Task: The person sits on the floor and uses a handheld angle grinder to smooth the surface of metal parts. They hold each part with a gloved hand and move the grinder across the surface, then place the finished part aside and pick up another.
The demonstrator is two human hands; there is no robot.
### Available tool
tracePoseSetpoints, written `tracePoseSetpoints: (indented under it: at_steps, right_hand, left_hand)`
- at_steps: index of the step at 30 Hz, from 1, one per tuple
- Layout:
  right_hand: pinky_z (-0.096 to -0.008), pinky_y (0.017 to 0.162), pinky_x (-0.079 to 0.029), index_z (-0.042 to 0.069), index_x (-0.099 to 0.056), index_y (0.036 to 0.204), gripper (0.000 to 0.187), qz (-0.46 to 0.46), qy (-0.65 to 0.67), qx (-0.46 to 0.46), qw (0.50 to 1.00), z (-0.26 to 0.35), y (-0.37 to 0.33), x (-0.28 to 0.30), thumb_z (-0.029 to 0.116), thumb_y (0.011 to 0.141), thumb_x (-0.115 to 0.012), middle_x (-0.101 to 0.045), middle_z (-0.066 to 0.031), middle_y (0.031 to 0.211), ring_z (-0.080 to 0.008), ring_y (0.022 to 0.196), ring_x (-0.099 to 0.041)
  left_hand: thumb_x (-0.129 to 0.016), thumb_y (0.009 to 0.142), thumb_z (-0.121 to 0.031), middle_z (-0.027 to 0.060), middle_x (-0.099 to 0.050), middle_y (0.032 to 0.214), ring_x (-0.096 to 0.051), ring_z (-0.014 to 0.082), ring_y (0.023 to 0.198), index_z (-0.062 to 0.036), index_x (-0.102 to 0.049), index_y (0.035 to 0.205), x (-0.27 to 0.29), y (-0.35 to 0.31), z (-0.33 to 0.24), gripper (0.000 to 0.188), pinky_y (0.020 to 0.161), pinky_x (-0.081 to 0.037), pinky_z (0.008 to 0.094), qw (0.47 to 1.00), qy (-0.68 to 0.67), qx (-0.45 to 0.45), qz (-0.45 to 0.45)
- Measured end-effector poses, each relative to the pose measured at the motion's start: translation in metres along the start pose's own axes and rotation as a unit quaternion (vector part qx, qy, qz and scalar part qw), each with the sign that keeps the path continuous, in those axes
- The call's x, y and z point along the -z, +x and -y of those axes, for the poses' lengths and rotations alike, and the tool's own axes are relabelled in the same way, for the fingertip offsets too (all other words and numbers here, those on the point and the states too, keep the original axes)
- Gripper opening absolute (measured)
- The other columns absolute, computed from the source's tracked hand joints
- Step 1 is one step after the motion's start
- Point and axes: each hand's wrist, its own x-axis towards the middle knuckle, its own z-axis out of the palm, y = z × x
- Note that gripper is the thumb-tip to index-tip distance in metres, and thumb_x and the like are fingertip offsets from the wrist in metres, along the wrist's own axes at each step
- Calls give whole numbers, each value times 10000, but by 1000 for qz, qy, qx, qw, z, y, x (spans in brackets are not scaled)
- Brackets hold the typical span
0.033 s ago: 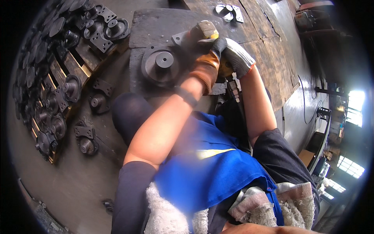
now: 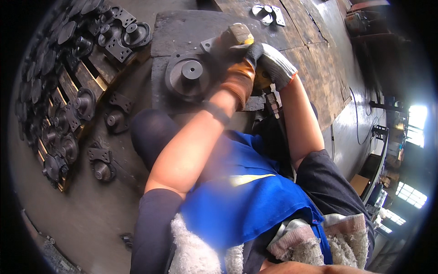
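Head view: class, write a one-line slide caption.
Two gloved hands, left hand and right hand, grip a power tool beside a round metal casting.

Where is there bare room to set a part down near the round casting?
Free: the dark plate behind the round casting, and the floor left of the knee. Crowded: the pallet stacked with castings, and where both hands meet the grinder.

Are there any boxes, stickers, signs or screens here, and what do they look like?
Cardboard box: far right on the floor near the windows, brown, boxy, too small to tell more.
No stickers, signs or screens show anywhere else, not even on the power tool in the gloved hands.
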Motion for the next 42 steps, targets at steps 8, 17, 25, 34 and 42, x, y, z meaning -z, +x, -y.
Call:
tracePoseSetpoints:
  at_steps: [8, 17, 25, 34, 42]
  right_hand:
    - [-267, 813, -517, -5, -672, 1126, 346, -41, 197, -77, 977, 81, -38, -18, 275, 936, -604, -676, -30, 1044, -98, 918, -603]
    - [-270, 829, -509, -27, -691, 1090, 311, -30, 191, -224, 955, 135, -104, -36, 194, 875, -652, -689, -54, 995, -127, 893, -626]
    - [-271, 811, -512, -6, -689, 1089, 323, -1, -26, -5, 1000, 109, -88, -31, 249, 906, -614, -685, -50, 995, -115, 905, -615]
    - [-265, 789, -532, 12, -672, 1113, 327, 14, -29, 5, 999, 73, -115, -21, 268, 912, -634, -675, -64, 1012, -117, 889, -631]
    - [-280, 650, -522, 27, -688, 1057, 265, -29, 91, -68, 993, 120, -98, -28, 183, 844, -674, -676, -43, 838, -118, 727, -624]
  left_hand:
    - [-408, 991, -412, 244, -655, 1139, -634, 372, 1066, -47, -613, 1209, 3, -52, -7, 472, 874, -521, 433, 996, -83, -2, 46]
    - [-508, 800, -764, 203, -644, 1213, -592, 323, 1149, -27, -508, 1358, 9, -130, -57, 925, 979, -435, 388, 905, -392, 102, 130]
    - [-507, 842, -700, 161, -642, 1214, -614, 278, 1099, -43, -500, 1372, 14, -114, -20, 844, 937, -469, 351, 965, -238, -76, 79]
    - [-486, 898, -616, 143, -624, 1239, -599, 255, 1123, -41, -505, 1365, 18, -122, -34, 741, 963, -462, 337, 947, -306, -64, 74]
    - [-468, 948, -541, 128, -609, 1261, -585, 235, 1145, -39, -510, 1360, 45, -140, -50, 650, 986, -455, 324, 904, -424, -36, 34]
